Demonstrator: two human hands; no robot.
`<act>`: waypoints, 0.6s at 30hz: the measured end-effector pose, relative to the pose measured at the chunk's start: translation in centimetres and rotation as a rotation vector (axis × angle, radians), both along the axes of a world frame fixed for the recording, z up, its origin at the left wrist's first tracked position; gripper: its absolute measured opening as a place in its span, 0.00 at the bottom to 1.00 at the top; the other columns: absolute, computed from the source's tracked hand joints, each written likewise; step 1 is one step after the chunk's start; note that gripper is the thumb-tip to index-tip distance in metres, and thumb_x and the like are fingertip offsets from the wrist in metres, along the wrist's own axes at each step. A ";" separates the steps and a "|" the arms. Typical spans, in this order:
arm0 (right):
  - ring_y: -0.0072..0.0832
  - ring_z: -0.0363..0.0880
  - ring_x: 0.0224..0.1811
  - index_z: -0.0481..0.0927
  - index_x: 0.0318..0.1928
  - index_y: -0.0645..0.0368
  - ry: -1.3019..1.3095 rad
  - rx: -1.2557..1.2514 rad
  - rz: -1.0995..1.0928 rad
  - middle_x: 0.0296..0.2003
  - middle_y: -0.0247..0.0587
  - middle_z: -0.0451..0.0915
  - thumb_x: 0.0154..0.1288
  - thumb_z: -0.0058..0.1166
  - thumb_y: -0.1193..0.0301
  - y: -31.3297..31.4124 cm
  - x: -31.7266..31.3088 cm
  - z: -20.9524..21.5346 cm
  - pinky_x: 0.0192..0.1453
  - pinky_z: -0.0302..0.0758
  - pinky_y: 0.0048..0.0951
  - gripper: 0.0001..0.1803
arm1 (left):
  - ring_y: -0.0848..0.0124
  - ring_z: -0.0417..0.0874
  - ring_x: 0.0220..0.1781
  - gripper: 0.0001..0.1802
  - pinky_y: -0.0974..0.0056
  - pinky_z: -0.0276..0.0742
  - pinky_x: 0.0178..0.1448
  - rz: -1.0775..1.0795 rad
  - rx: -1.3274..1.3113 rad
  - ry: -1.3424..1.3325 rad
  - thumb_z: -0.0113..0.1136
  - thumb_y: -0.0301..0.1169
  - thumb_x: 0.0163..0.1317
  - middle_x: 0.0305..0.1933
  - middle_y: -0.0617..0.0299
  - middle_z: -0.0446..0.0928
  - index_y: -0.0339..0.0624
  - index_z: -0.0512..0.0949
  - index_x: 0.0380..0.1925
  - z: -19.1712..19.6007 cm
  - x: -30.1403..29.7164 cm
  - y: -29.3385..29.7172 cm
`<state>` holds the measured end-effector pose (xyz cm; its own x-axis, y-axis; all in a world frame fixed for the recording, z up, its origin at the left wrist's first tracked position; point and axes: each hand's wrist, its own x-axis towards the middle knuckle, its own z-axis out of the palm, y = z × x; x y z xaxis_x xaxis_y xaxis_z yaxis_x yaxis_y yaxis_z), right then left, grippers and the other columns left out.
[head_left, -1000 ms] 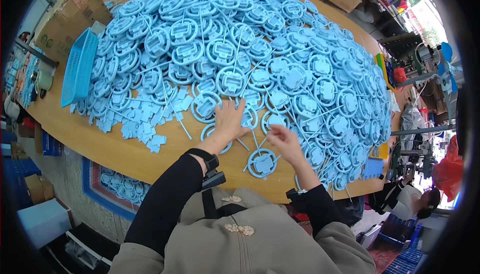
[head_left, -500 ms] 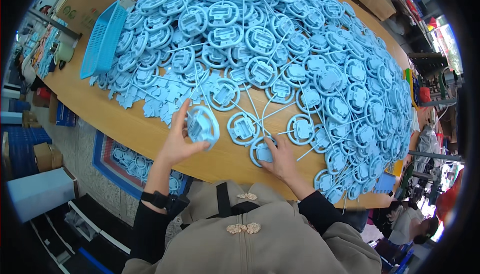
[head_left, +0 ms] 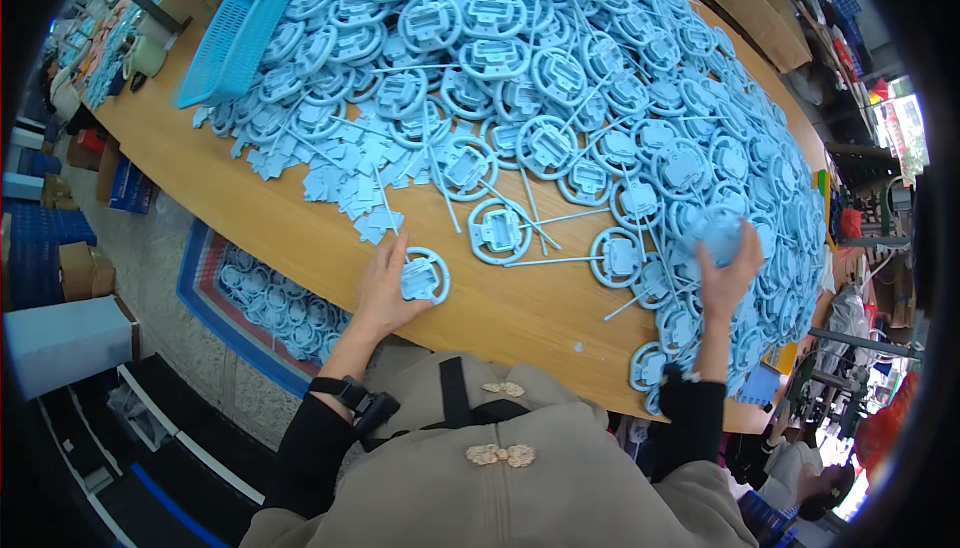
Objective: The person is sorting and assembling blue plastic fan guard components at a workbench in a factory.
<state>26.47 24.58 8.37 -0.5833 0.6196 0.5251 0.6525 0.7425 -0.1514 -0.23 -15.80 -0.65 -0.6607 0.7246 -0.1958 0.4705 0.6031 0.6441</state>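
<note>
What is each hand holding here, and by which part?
The left hand grips a light blue ring-shaped plastic part by its left rim. The right hand grasps another blue ring part from below, at its lower edge.

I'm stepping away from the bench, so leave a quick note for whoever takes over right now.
Left hand: holds one light blue ring part at the near edge of the wooden table.
Right hand: grips another ring piece lifted at the pile's right side.
Pile of blue ring parts covers most of the table; small loose blue bits lie left; blue basket far left.
Done and left: cannot tell; most of the pile looks unsorted.
</note>
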 end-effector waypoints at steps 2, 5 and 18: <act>0.49 0.60 0.65 0.66 0.61 0.64 0.006 0.046 -0.185 0.60 0.54 0.67 0.52 0.67 0.64 4.1 2.4 -1.5 0.68 0.56 0.43 0.38 | 0.48 0.67 0.60 0.66 0.54 0.66 0.63 0.033 0.064 -0.040 0.77 0.36 0.33 0.58 0.45 0.61 0.43 0.44 0.71 -1.2 0.0 0.0; 0.46 0.62 0.65 0.66 0.61 0.66 0.120 -0.004 -0.056 0.60 0.53 0.68 0.56 0.65 0.66 0.4 -2.6 -0.7 0.67 0.59 0.42 0.35 | 0.47 0.65 0.60 0.68 0.54 0.65 0.64 0.125 0.079 -0.060 0.78 0.36 0.32 0.60 0.43 0.59 0.44 0.41 0.72 -2.1 -0.1 -0.6; 0.52 0.73 0.46 0.74 0.49 0.58 -0.283 -0.470 1.067 0.45 0.53 0.73 0.48 0.61 0.71 -25.9 -29.8 -13.1 0.51 0.72 0.44 0.24 | 0.46 0.69 0.59 0.65 0.55 0.69 0.61 0.547 0.034 -0.061 0.78 0.36 0.34 0.57 0.42 0.62 0.36 0.45 0.69 0.2 0.3 -8.3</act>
<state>-3.34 -1.30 -4.78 -0.9776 -0.1497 0.1477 -0.2046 0.8396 -0.5032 0.12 -24.10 -0.47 -0.9311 0.2851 -0.2276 0.0555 0.7273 0.6841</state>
